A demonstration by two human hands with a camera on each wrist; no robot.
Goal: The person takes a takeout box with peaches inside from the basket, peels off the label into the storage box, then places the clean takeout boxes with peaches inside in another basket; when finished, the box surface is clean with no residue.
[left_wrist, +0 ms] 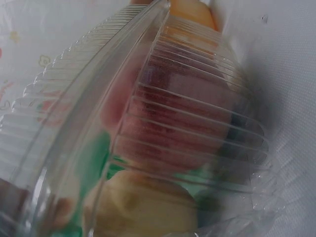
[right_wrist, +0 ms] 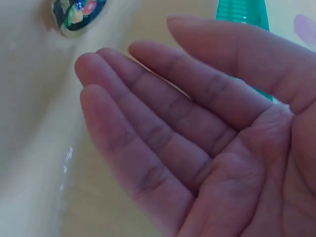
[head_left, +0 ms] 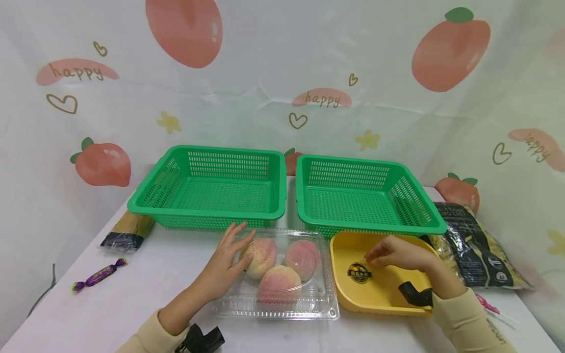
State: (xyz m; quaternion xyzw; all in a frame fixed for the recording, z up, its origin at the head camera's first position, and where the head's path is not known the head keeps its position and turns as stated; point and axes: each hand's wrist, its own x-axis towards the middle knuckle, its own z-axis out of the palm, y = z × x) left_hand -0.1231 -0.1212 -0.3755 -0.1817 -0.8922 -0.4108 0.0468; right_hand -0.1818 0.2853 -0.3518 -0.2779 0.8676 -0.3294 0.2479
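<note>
1. Here, the left hand (head_left: 227, 262) rests with its fingers spread and nearly straight on the lid of a clear plastic box (head_left: 322, 304), at the box's left side; it grips nothing.
2. Inside the shut box lie three peaches (head_left: 279, 283), packed close together, two at the back and one in front. The left wrist view shows them blurred through the ribbed lid (left_wrist: 197, 123).
3. The box sits on the white table (head_left: 145, 299), just in front of two green baskets and touching the yellow tray (head_left: 379, 299) on its right.
4. The right hand (head_left: 395, 252) hovers over the yellow tray, fingers relaxed and slightly bent, palm open and holding nothing, as the right wrist view (right_wrist: 197, 143) shows plainly.
5. A round sticker (head_left: 359, 273) lies on the tray floor, just below the right hand's fingertips.
6. The left basket (head_left: 207, 215) and the right basket (head_left: 371, 228) stand side by side.
7. A wrapped purple candy (head_left: 99, 275) and a dark packet (head_left: 128, 231) lie at the far left; a dark bag (head_left: 474, 245) lies right of the tray.
</note>
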